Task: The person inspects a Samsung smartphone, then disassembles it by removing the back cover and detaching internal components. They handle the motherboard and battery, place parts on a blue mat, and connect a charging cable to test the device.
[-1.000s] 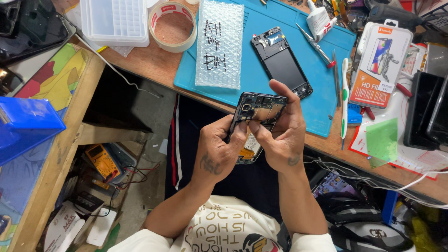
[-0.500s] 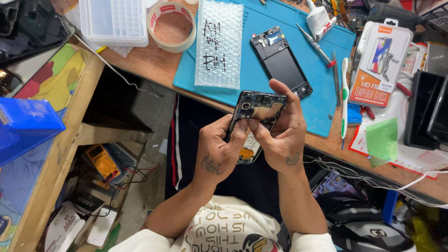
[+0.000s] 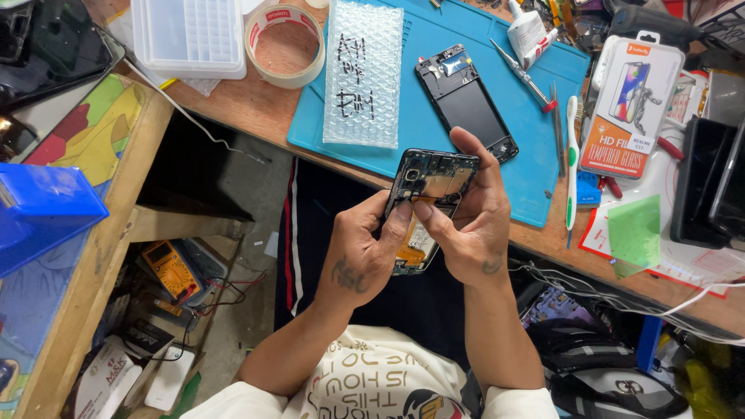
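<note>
Both my hands hold an opened phone (image 3: 431, 180) with its back off, circuit board and orange battery area exposed, above my lap just in front of the bench edge. My left hand (image 3: 365, 252) grips its left side, thumb on the lower board. My right hand (image 3: 467, 225) wraps its right side, index finger along the top edge, thumb pressing the middle. A second phone frame (image 3: 466, 101) with a dark screen lies on the blue work mat (image 3: 535, 174) just beyond.
A bubble-wrap pouch (image 3: 363, 74), tape roll (image 3: 284, 43) and clear parts box (image 3: 190, 35) sit at the back left. Tweezers, a screwdriver (image 3: 524, 74), a toothbrush (image 3: 572, 159) and a screen-protector package (image 3: 627, 101) lie right. A blue bin (image 3: 43, 213) and multimeter (image 3: 172, 270) are at left.
</note>
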